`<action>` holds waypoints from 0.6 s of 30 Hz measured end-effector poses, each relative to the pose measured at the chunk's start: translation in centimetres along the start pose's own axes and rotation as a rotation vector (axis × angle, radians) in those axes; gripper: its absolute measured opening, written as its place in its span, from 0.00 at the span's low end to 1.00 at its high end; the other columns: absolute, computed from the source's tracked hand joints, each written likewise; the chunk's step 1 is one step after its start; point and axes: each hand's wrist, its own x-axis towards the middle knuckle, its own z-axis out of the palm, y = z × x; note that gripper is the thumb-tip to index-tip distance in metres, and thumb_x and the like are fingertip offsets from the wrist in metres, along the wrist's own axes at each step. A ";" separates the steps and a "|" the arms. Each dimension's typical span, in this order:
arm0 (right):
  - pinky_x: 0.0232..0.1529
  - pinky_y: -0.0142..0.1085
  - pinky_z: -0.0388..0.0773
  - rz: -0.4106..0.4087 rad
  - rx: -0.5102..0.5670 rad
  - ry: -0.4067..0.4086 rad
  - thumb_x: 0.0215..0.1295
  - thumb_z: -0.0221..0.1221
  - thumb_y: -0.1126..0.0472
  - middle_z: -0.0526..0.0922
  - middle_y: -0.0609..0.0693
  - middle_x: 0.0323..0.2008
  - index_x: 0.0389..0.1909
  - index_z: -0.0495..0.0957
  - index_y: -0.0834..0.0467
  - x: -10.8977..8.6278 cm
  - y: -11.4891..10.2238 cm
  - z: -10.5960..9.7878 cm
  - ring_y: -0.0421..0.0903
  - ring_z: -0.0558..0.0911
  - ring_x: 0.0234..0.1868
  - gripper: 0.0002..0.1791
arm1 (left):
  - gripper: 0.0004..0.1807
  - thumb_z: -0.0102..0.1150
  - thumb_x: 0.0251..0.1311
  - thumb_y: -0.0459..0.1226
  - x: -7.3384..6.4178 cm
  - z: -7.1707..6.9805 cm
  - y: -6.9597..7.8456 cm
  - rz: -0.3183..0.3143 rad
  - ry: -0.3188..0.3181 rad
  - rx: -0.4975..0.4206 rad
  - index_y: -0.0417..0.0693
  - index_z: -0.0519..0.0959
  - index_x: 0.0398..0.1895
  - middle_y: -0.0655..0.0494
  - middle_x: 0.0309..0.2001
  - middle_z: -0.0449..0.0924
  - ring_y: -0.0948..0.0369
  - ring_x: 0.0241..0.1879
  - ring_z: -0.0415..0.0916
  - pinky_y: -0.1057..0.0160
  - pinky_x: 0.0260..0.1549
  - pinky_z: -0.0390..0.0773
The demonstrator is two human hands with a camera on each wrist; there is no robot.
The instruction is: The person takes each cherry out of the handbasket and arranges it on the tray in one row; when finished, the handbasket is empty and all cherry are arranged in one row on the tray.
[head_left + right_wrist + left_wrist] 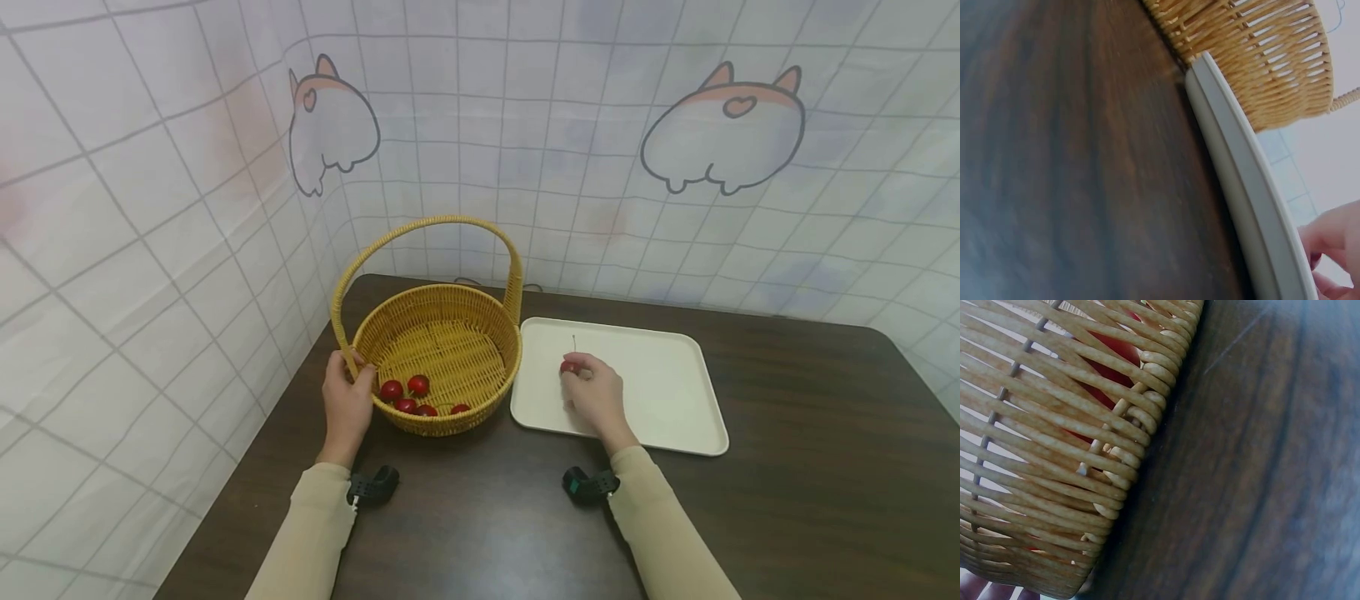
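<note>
A yellow wicker basket (pixel 450 429) with a tall arched handle stands on the left of the table, several red cherries (pixel 418 385) lying in its front left part. My left hand (pixel 348 404) grips the basket's left side by the foot of the handle, thumb over the rim. In the left wrist view only fingertips (pixel 997 592) show beneath the weave. Over the white tray (pixel 667 392), my right hand (pixel 597 396) pinches a cherry (pixel 570 367), its stem pointing up. The right wrist view shows just a dark sliver of that cherry between the fingers.
The tray sits close beside the basket's right side. Both are on a dark wooden table (pixel 817 450). A white gridded cloth (pixel 570 150) with cartoon animal drawings hangs behind the table and along its left.
</note>
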 end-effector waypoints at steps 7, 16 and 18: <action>0.45 0.46 0.74 -0.096 -0.211 0.029 0.59 0.59 0.66 0.79 0.59 0.47 0.53 0.80 0.61 0.4 0.0 -0.7 0.53 0.78 0.42 0.20 | 0.06 0.53 0.64 0.29 0.1 0.1 0.1 0.005 -0.002 -0.003 0.41 0.68 0.40 0.52 0.33 0.67 0.58 0.24 0.63 0.63 0.23 0.65; 0.49 0.48 0.75 -0.145 -0.212 -0.048 0.59 0.62 0.63 0.81 0.58 0.48 0.52 0.80 0.60 0.1 -0.7 -0.3 0.55 0.81 0.47 0.19 | 0.06 0.53 0.64 0.30 0.0 -0.1 0.2 0.001 0.000 0.002 0.42 0.68 0.40 0.54 0.35 0.67 0.58 0.23 0.61 0.63 0.21 0.63; 0.48 0.48 0.75 -0.142 -0.203 -0.062 0.59 0.63 0.63 0.83 0.56 0.48 0.52 0.80 0.59 0.1 -0.8 -0.1 0.54 0.82 0.47 0.19 | 0.06 0.53 0.64 0.30 -0.1 -0.1 0.2 -0.003 -0.001 0.003 0.42 0.68 0.40 0.54 0.34 0.67 0.58 0.23 0.61 0.63 0.21 0.63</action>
